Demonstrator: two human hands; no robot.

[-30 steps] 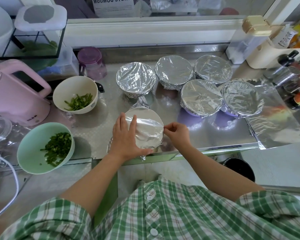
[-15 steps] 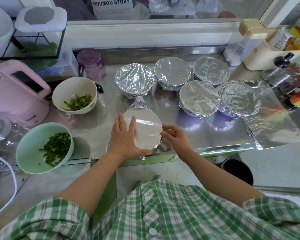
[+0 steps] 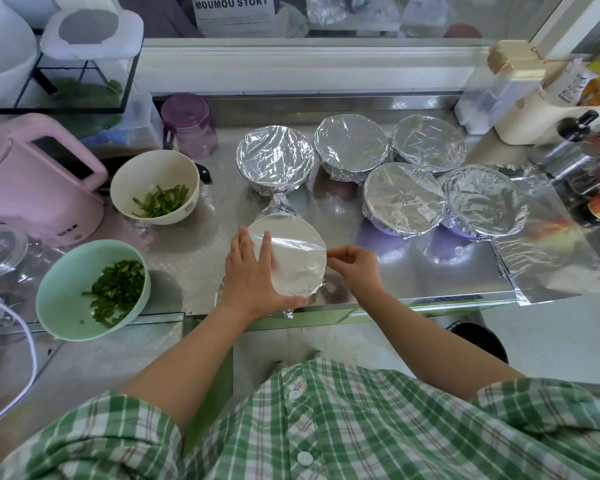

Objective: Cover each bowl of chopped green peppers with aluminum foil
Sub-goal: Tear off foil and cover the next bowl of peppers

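Note:
A bowl under smooth foil (image 3: 293, 258) stands at the steel counter's front edge. My left hand (image 3: 253, 271) lies flat on the foil's left half, with straight fingers and the thumb along the near rim. My right hand (image 3: 355, 263) pinches the foil at the bowl's right rim. Several foil-covered bowls (image 3: 404, 199) stand behind, in a cluster. A white bowl (image 3: 155, 187) and a mint-green bowl (image 3: 92, 285) of chopped green peppers sit uncovered on the left.
A loose foil sheet (image 3: 548, 254) lies on the right, hanging over the steel counter (image 3: 194, 258) edge. A pink kettle (image 3: 39, 178) and a purple-lidded jar (image 3: 187, 124) stand at the left and back. Bottles and containers (image 3: 582, 161) crowd the right.
My right hand shifted slightly along the bowl's right rim, still pinching the foil. My left hand stayed flat on top.

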